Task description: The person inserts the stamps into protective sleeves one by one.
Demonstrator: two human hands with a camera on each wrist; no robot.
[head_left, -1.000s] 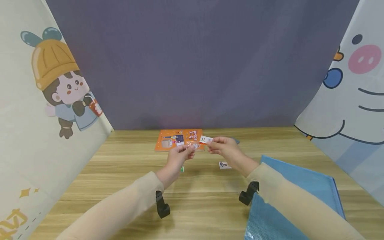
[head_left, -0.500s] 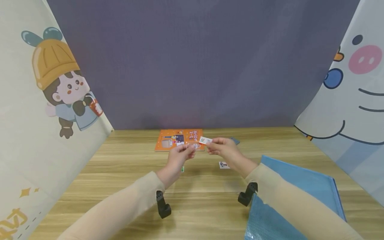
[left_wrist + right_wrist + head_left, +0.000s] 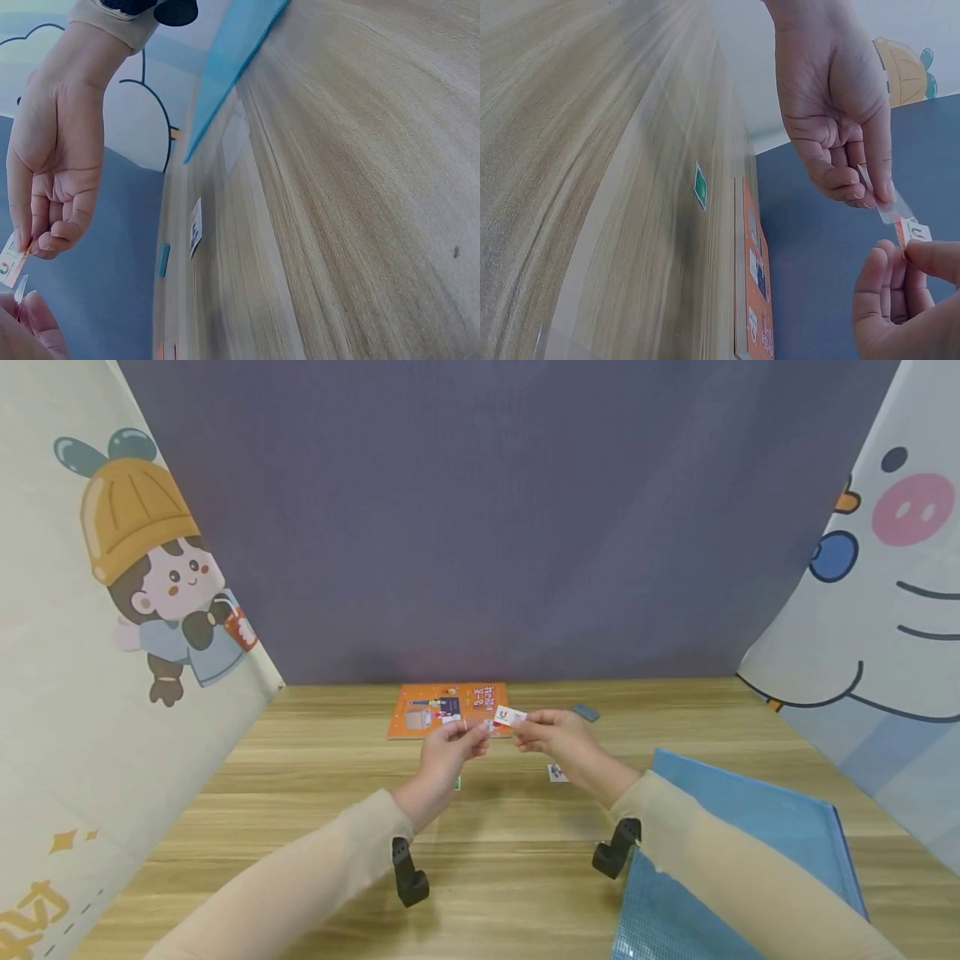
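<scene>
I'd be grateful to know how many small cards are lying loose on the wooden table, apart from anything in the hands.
3: a green card beneath the left hand, a white card beside the right hand, and a grey-blue card further back. More may be hidden beneath the hands.

The left hand [image 3: 447,752] and the right hand [image 3: 553,737] meet above the middle of the light wooden table [image 3: 315,793], the left pinching a clear plastic sleeve [image 3: 891,204] and the right pinching a small white and orange card [image 3: 507,717] just beside it. Beyond both hands an orange printed board [image 3: 447,709] lies flat on the table. Under the left hand lies a small green card [image 3: 455,783]; just beneath the right hand, a small white picture card [image 3: 557,772]; beyond the right hand, a small grey-blue tile [image 3: 586,712]. A blue mesh zip pouch [image 3: 757,827] lies under the right forearm, nearer the person
</scene>
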